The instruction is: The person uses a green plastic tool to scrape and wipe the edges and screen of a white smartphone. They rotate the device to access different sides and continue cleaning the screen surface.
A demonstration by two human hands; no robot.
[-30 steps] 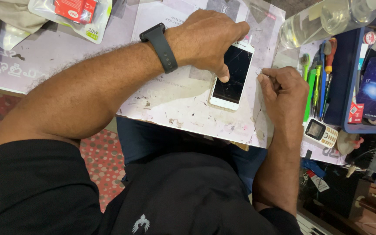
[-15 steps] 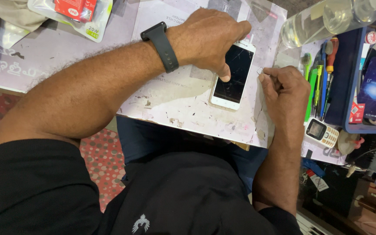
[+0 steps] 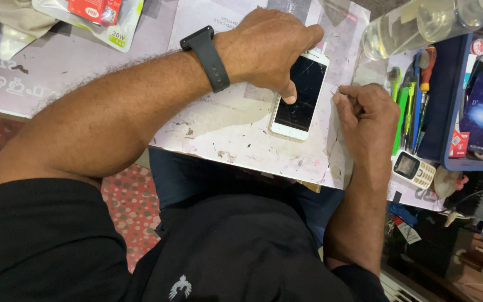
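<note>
My left hand (image 3: pixel 269 47) lies on top of the white phone (image 3: pixel 299 98), thumb pressing on its cracked dark glass to keep it flat on the scratched work mat (image 3: pixel 225 128). The phone sits in the middle, a bit toward 1 o'clock. At 3 o'clock from it, my right hand (image 3: pixel 367 112) is curled tight, pinching a tiny thin thing (image 3: pixel 334 89) right by the phone's edge. If my thumb slips, I think the phone could slide, and the cracked glass could break more.
</note>
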